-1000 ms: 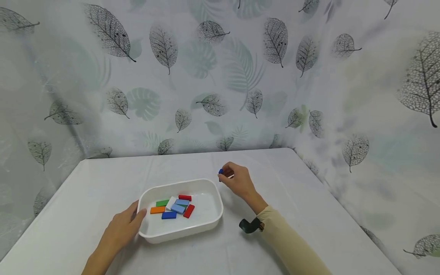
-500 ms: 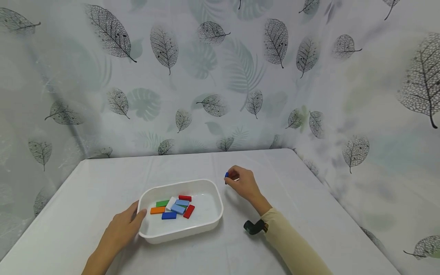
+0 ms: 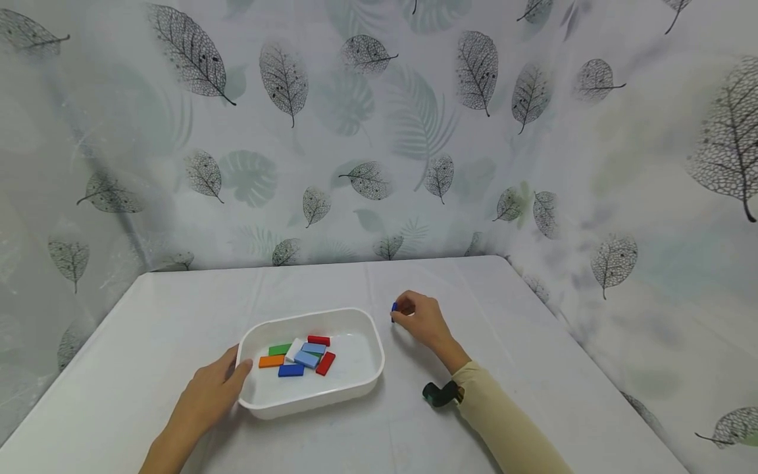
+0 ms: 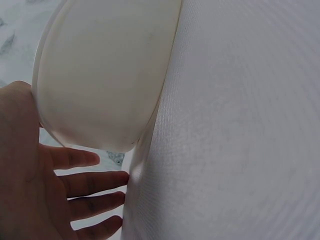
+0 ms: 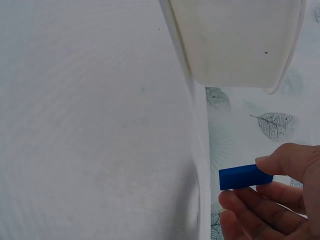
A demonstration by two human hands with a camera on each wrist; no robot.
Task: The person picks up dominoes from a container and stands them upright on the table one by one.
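Observation:
In the head view my right hand (image 3: 422, 321) pinches a blue domino block (image 3: 393, 312) upright, just right of the tray's far corner. The right wrist view shows the blue domino block (image 5: 245, 177) between thumb and fingers, one end sticking out. My left hand (image 3: 207, 395) holds the left end of a white plastic tray (image 3: 308, 397), its thumb over the rim. Seen from the left wrist, that hand's fingers (image 4: 92, 184) spread straight outside the tray wall. Inside the tray lie green, orange (image 3: 272, 361), white, light blue, dark blue (image 3: 291, 371) and red domino blocks, some overlapping.
A white cloth covers the table (image 3: 503, 322). A leaf-printed curtain (image 3: 367, 131) stands behind it and along both sides. A dark curved fitting (image 3: 439, 395) sticks out at the right wrist, beside the sleeve (image 3: 503, 421).
My right hand has moved slightly right and nearer, lowering the blue domino block toward the table. The left hand and the tray have stayed in place.

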